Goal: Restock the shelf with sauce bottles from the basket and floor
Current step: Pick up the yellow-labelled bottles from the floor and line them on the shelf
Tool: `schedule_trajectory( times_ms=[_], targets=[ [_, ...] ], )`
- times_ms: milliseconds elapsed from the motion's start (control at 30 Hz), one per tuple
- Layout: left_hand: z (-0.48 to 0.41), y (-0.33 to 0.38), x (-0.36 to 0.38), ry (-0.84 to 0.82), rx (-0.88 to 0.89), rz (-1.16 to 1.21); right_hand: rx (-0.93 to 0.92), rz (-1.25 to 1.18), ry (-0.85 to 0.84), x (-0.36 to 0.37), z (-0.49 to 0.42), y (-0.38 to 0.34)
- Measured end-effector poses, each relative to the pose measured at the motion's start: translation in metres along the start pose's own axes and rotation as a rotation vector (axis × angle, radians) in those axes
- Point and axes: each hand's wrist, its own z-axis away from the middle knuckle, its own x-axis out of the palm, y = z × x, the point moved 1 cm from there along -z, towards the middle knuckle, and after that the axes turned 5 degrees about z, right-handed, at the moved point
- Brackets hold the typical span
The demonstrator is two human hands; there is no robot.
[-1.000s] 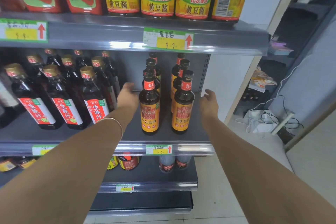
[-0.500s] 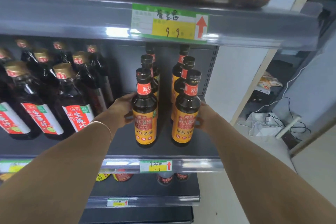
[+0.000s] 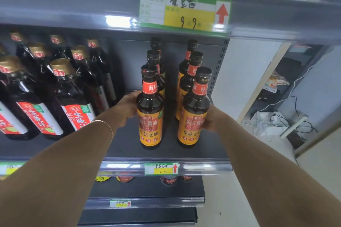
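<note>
— Left hand (image 3: 127,109)?
— Curled round the front dark glass sauce bottle with orange label (image 3: 150,116), upright on the grey metal shelf (image 3: 129,150).
— Right hand (image 3: 212,119)?
— Gripping the matching bottle (image 3: 192,116) just beside, same shelf.

Two bare forearms come in from the bottom corners of the frame: the left forearm (image 3: 60,171) from the lower left, the right forearm (image 3: 273,171) from the lower right. Each looks broad at the frame's edge and narrows toward the wrist. The left wrist wears one thin bangle (image 3: 106,123), a slim pale metal ring with a faint sheen, and only its upper arc shows. The left grip (image 3: 127,106) and right grip (image 3: 212,118), near mid-frame, are bare too.
</note>
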Motion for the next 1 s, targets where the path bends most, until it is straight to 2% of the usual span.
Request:
schedule_trajectory(
  times_ms=[167,267,367,567,667,800,900,1000],
  targets=[
    [0.001,-0.001,0.0,0.014,0.005,0.066,-0.032,-0.077,-0.004,0.0,0.002,0.0],
    [0.006,-0.007,-0.003,0.085,-0.011,0.057,-0.018,-0.114,0.073,-0.003,0.008,0.003],
    [0.016,-0.013,-0.005,0.132,-0.042,-0.013,0.04,-0.011,0.224,-0.004,0.022,0.009],
    [0.046,-0.018,0.005,0.062,0.011,-0.125,0.074,0.203,0.315,0.003,0.051,0.021],
    [0.058,-0.021,0.01,-0.031,0.015,-0.125,0.04,0.351,0.238,0.007,0.062,0.029],
    [0.063,-0.025,0.017,-0.081,0.032,-0.006,-0.035,0.395,0.125,0.016,0.062,0.038],
    [0.064,-0.028,0.023,-0.008,0.048,0.014,-0.146,0.446,0.205,0.025,0.059,0.044],
    [0.062,-0.027,0.023,0.026,0.064,-0.033,-0.15,0.484,0.29,0.027,0.059,0.044]
  ],
)
